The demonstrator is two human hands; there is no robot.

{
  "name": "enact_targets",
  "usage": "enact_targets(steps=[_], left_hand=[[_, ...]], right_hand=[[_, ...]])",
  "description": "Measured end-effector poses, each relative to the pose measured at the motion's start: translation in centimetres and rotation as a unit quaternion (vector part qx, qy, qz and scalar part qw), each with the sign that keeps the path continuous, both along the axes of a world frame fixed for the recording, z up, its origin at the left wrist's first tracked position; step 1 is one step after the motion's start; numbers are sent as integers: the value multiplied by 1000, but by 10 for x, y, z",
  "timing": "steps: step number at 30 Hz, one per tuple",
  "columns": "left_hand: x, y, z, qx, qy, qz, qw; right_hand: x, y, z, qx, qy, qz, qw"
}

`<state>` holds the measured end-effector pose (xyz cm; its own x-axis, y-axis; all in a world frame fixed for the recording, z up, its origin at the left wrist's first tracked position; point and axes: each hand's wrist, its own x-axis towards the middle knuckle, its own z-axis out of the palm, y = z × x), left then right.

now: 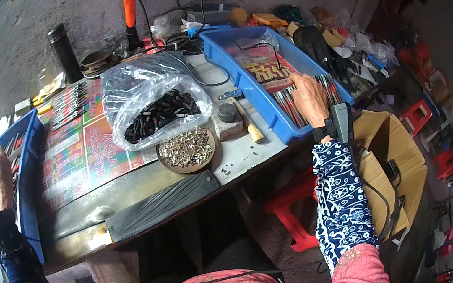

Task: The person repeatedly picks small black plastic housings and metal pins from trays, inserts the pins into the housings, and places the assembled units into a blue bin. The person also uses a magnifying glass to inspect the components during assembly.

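Note:
My left hand is at the outer rim of a blue plastic tray at the left table edge. Slim pen-like sticks lie inside; my fingertips are partly hidden there. On the right, my right hand lies over a row of red, black and silver pen-like sticks in a longer blue tray. Its fingers look stretched out across them, with nothing visibly lifted. Between the trays sit a clear plastic bag of small black parts and a round bowl of tiny metal pieces.
More pen-like sticks lie in a row on printed sheeting. A black flask, an orange-handled tool and cables stand behind. A small block sits near the right tray. Below are a cardboard box and red stool.

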<state>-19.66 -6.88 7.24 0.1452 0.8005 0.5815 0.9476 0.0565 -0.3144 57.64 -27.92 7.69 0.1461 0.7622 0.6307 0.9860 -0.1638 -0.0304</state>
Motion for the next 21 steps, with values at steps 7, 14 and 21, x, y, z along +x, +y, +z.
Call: enact_targets(steps=[7, 14, 21], left_hand=[[87, -84, 22, -38, -422, -233, 875], [195, -189, 31, -148, -660, -351, 648], [256, -248, 36, -193, -692, -400, 569]], right_hand=[[3, -2, -1, -70, 14, -70, 995], [-41, -23, 34, -25, 50, -29, 998], [-150, -39, 69, 14, 222, 261, 939]])
